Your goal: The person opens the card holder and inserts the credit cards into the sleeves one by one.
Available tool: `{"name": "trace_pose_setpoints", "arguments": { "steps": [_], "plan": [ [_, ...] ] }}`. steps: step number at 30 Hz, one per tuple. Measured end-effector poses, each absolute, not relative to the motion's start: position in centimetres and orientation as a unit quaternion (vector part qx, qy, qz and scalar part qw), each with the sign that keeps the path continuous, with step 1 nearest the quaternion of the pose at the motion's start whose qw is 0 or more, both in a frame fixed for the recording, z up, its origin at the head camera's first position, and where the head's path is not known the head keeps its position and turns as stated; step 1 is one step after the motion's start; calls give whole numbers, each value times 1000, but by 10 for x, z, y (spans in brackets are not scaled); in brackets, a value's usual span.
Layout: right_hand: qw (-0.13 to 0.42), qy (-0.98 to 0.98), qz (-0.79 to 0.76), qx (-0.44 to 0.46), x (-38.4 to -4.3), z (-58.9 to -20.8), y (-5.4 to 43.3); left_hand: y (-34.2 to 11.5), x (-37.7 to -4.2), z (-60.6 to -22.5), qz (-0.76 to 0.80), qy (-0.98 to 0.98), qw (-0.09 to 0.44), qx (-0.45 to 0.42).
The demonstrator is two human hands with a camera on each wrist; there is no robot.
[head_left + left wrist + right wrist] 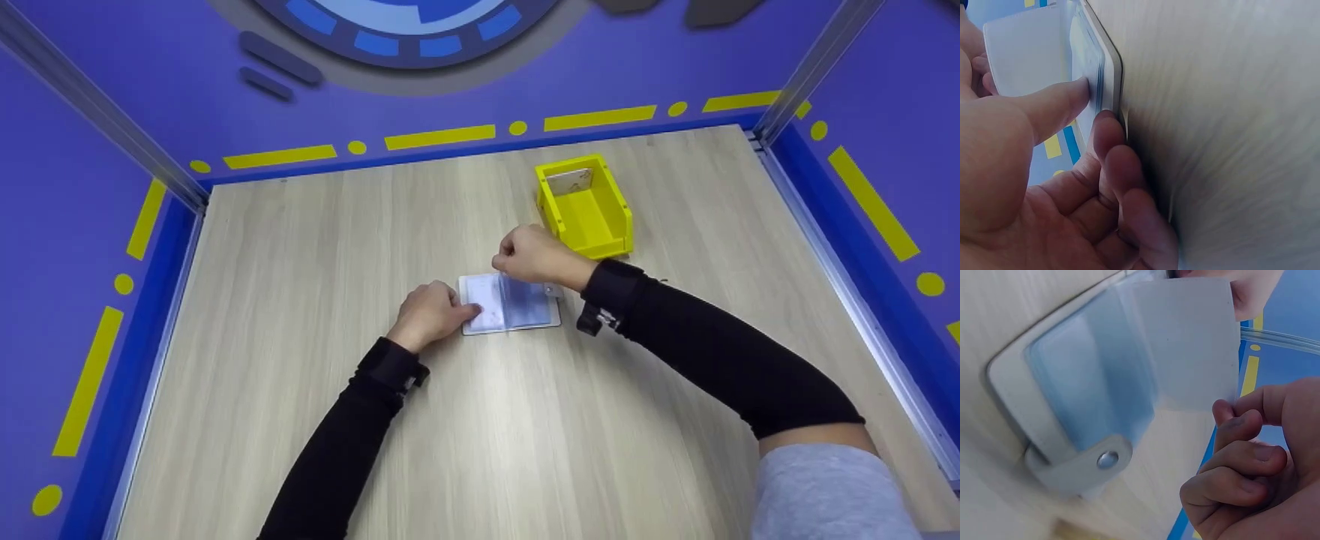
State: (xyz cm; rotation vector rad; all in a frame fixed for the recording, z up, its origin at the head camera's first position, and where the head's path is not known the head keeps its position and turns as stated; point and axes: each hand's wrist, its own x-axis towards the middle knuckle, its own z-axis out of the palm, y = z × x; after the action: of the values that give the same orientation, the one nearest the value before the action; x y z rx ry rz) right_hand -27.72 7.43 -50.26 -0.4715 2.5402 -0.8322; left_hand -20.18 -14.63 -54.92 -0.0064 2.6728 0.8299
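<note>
An open card holder [532,313] with clear plastic sleeves lies on the table, its strap [1081,469] with a metal snap at the right end. My left hand [431,311] pinches its left edge, thumb pressed on the sleeves and fingertips at the cover's rim. Above the holder, my right hand [536,255] pinches the corner of one clear sleeve [1193,343] between thumb and index finger. That sleeve stands up from the holder's middle fold. The other right fingers curl into the palm.
Behind the right hand stands a yellow bin [589,217], with a pale patterned piece [570,182] against its far inner wall. The wood-grain table [337,247] is enclosed by blue panels [427,112] with yellow markings at the back and sides.
</note>
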Motion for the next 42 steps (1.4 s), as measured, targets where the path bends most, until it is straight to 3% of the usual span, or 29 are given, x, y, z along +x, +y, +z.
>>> {"name": "trace_pose_setpoints", "arguments": {
  "steps": [11, 28, 42],
  "plan": [
    [225, 913, -303, -157, -280, -511, 53, -154, -208, -545, 301, 934, 195, 11],
    [223, 909, -308, -171, -276, -534, 42, -156, -206, -540, 294, 940, 172, 10],
    [154, 907, -334, -205, -281, -495, 60, -145, -205, -540, 279, 949, 150, 6]
  ]
}}
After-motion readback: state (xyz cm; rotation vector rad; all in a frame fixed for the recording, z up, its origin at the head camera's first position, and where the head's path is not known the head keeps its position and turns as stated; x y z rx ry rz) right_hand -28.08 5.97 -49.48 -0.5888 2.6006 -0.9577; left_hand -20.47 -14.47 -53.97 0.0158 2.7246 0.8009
